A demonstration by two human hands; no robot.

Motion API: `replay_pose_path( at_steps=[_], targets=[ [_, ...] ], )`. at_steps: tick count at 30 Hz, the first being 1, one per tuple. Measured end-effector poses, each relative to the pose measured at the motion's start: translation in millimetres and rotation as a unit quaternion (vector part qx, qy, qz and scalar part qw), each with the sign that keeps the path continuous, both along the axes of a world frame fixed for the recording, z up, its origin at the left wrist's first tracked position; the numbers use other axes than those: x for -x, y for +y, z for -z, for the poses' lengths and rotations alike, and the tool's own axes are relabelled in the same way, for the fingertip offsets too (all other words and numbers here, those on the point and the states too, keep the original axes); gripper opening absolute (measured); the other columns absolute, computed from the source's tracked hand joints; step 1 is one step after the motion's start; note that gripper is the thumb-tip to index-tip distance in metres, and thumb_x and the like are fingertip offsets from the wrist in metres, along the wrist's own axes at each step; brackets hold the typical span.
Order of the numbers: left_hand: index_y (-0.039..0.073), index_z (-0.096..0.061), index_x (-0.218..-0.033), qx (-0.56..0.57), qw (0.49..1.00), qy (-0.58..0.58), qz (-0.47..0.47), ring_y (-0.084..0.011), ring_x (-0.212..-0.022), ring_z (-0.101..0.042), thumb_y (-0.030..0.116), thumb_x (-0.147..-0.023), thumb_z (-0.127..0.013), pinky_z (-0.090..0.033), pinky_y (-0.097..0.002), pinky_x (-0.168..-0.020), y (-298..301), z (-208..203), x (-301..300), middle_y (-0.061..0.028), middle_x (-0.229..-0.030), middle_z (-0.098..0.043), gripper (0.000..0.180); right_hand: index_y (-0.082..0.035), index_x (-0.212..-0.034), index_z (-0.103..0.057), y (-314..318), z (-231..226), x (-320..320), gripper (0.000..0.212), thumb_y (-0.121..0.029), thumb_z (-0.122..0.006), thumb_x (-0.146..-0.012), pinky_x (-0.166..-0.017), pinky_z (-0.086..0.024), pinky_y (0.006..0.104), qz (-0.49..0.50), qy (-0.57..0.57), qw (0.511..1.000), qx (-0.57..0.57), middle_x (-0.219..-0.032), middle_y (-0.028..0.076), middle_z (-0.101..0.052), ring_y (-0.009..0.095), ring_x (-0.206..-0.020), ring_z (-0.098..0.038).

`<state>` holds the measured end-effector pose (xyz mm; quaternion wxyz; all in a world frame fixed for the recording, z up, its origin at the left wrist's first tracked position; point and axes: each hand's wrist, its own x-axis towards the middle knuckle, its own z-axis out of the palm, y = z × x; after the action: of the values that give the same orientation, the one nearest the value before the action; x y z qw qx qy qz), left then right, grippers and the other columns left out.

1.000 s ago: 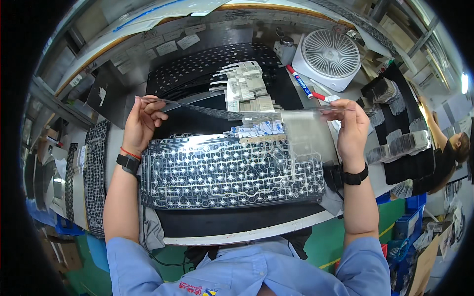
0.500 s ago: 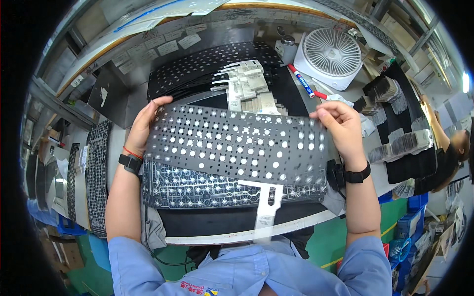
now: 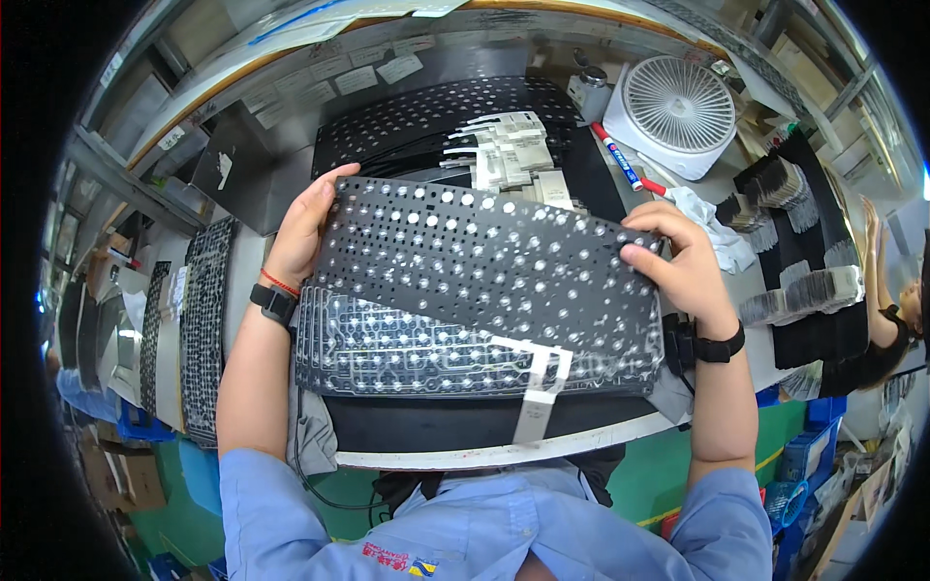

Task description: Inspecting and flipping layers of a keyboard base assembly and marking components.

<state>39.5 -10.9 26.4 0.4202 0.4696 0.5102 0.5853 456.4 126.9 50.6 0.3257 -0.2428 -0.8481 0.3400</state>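
A black perforated keyboard sheet (image 3: 436,261) with rows of pale round dots hangs tilted between my hands. My left hand (image 3: 305,228) closes on its upper left corner. At the upper right corner, my right hand (image 3: 678,257) pinches the edge between thumb and fingers. Under the sheet lies a clear keyboard membrane (image 3: 387,363) with silvery circuit lines; its upper part is hidden. A white ribbon tail (image 3: 534,412) hangs over the membrane's near edge, toward the front of the bench.
Behind the sheet are a pile of pale ribbon tails (image 3: 518,155) and another dotted black sheet (image 3: 387,121). A white fan (image 3: 678,102), marker (image 3: 620,160) and crumpled cloth (image 3: 712,228) sit at right. Stacked membranes (image 3: 203,339) stand left. Another person's arm (image 3: 880,290) shows far right.
The view has shifted, so the bench appears farther right. The black sheet slopes more, its left end higher than its right, and its dots catch the light differently. Both hands keep their hold.
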Motion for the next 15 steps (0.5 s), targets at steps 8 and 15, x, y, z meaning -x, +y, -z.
replay_pose_path(
  at_steps=[8,15],
  targets=[
    [0.003,-0.054,-0.121,0.043,0.998,0.010,0.053,-0.0032,-0.081,-0.059,0.029,-0.097,-0.048,-0.045,-0.0173,-0.069,-1.0,11.2,14.5,0.0005,-0.100,-0.065,0.036,0.001,-0.093,-0.064,-1.5,0.0,-1.3,0.015,-0.012,-0.067,-0.086,-0.071,-0.043,0.0214,0.115,0.089,0.983,0.114,-0.085,0.000,-0.062,0.006,-0.077,-0.053],
    [0.002,-0.058,-0.116,0.048,0.994,0.000,0.098,-0.0030,-0.080,-0.058,0.024,-0.095,-0.053,-0.045,-0.0173,-0.068,-5.2,13.6,11.2,0.0005,-0.099,-0.065,0.031,0.002,-0.097,-0.064,-3.1,-2.4,-1.1,0.017,-0.012,-0.066,-0.087,-0.075,-0.043,0.0218,0.112,0.129,0.983,0.068,-0.088,0.001,-0.063,0.007,-0.081,-0.054]
  ],
)
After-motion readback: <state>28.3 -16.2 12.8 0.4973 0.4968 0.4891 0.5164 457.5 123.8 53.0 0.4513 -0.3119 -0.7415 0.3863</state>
